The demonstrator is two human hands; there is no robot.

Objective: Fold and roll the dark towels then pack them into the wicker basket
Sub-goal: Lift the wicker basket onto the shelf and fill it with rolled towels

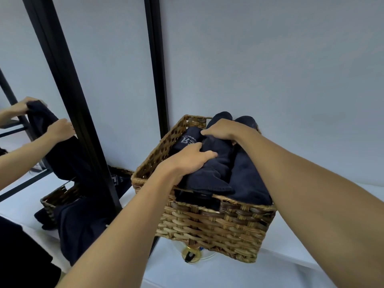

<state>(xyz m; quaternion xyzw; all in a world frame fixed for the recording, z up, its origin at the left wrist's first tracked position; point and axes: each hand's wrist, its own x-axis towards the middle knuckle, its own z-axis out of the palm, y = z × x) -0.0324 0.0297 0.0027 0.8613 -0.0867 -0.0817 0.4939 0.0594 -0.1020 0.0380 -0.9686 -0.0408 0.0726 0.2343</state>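
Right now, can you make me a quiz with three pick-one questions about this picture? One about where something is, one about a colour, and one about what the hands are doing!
1. Where are the dark towels?
A) on the floor
B) in the wicker basket
C) on a hook

2. What colour are the towels?
A) yellow
B) pink
C) dark navy

3. What are the left hand and right hand doing?
A) both holding the middle towel
B) waving
C) lying flat on the table

Answers:
1 B, the towels sit packed inside its woven walls.
2 C, every roll looks dark navy.
3 A, the fingers of both hands curl onto that towel.
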